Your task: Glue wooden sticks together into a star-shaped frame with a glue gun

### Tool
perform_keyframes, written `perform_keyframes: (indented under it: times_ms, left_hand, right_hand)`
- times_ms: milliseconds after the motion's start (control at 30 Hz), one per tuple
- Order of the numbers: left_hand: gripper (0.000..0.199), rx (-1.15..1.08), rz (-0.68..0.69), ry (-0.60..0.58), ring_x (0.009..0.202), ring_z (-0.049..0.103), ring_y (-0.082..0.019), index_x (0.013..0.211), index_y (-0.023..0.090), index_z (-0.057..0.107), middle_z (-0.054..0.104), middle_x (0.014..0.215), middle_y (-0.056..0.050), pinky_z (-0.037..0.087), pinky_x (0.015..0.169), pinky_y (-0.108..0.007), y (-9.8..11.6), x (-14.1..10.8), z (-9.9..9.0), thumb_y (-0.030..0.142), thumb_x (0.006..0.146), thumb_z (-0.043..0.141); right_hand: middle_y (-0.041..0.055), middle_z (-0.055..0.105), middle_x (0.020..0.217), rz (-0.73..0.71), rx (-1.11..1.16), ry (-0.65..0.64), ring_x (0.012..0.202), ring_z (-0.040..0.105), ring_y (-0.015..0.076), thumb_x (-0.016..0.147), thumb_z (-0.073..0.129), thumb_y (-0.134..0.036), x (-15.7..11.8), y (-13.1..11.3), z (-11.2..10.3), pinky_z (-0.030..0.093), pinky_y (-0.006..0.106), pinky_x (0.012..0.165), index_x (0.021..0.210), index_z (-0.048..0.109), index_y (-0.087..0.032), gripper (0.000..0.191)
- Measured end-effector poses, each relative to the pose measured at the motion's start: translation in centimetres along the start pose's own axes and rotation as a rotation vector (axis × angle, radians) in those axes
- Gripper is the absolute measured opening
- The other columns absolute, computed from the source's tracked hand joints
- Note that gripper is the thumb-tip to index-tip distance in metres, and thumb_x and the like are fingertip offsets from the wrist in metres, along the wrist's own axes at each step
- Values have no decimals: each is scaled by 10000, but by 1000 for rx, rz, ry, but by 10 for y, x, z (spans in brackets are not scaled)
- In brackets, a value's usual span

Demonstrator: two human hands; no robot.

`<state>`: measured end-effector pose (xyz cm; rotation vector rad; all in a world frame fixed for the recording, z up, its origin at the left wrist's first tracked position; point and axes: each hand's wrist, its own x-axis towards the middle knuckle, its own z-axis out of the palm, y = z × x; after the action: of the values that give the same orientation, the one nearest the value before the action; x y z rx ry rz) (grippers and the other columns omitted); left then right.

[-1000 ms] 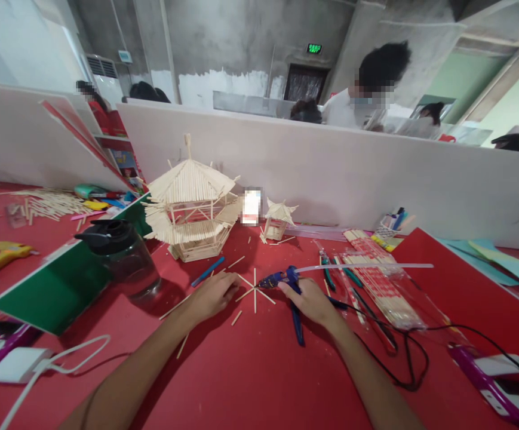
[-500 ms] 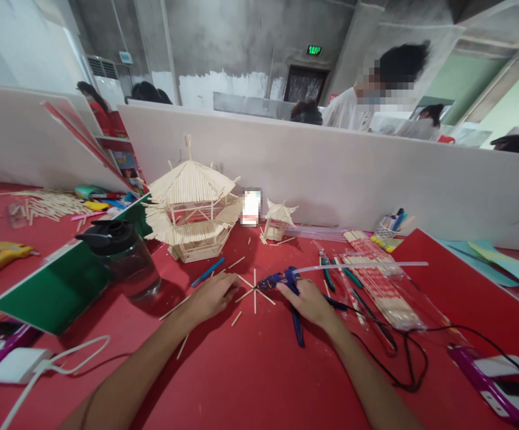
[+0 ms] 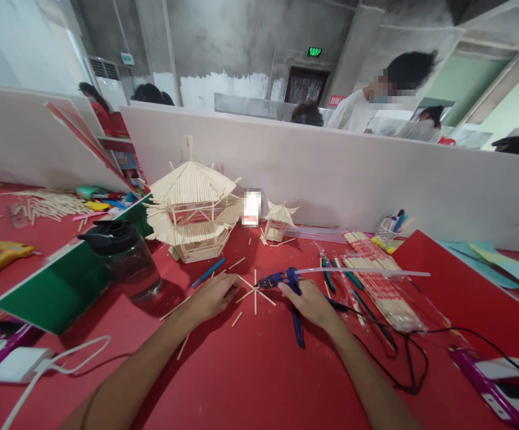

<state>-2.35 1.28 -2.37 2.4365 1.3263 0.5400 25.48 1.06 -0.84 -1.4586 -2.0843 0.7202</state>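
1. The right hand [image 3: 309, 300] is holding a blue hot-glue gun [image 3: 277, 279], its grip wrapping the handle; the nozzle is pointing at the centre of a star of thin wooden sticks [image 3: 255, 304], and a clear glue stick [image 3: 362, 272] is jutting from the gun's back.
2. The left hand [image 3: 214, 294] is resting beside the star's left arms, fingers curling; whether that grip is pinching a stick, one cannot tell.
3. The star is lying flat on the red worktop [image 3: 259, 382], between the hands. Five arms are showing and meeting at the middle, so the laying-out is seemingly done, while the centre joint is apparently being glued.
4. Nothing is linking the arms' outer ends, so any joining there is looking undone. A short stick [image 3: 237, 319] is lying nearby, unattached.
5. Farther out, a large stick pavilion [image 3: 192, 185] and a small stick pavilion [image 3: 279, 222] are standing roofed, both seeming largely built.
6. Packed wooden sticks [image 3: 387, 295] are lying off to the right, evidently unused.
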Motion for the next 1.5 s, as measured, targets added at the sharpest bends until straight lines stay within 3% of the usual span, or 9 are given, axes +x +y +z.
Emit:
perform_keyframes:
  times_ms: [500, 833, 1200, 1500]
  left_hand:
    - [145, -10, -3, 0, 800, 567, -182, 838, 211, 542, 627, 862, -25, 407, 725, -290, 1, 0, -2, 146, 943, 466]
    - [166, -28, -10, -7, 813, 571, -181, 854, 213, 572, 649, 874, -27, 424, 748, -293, 0, 1, -2, 147, 938, 446]
    - [129, -111, -44, 86, 832, 605, -183, 879, 213, 606, 662, 887, -23, 447, 760, -282, 7, 5, 3, 189, 950, 501]
    - [78, -112, -112, 151, 866, 627, -217, 856, 193, 650, 690, 898, -48, 467, 794, -326, 24, 19, 15, 231, 914, 615]
  right_hand:
    - [96, 736, 798, 33, 12, -21, 784, 681, 271, 933, 432, -601, -2, -4, -9, 463, 331, 719, 748, 675, -201, 503]
    - [100, 752, 836, 27, -1, -11, 818, 693, 266, 943, 446, -577, 1, 2, -5, 463, 327, 752, 819, 703, -184, 486]
    - [57, 717, 720, 40, 74, -73, 707, 663, 235, 929, 459, -580, 1, 2, -13, 453, 312, 684, 712, 666, -194, 489]
    - [61, 713, 706, 45, 124, -26, 689, 658, 237, 921, 448, -598, 3, 14, -28, 451, 316, 722, 675, 675, -192, 526]
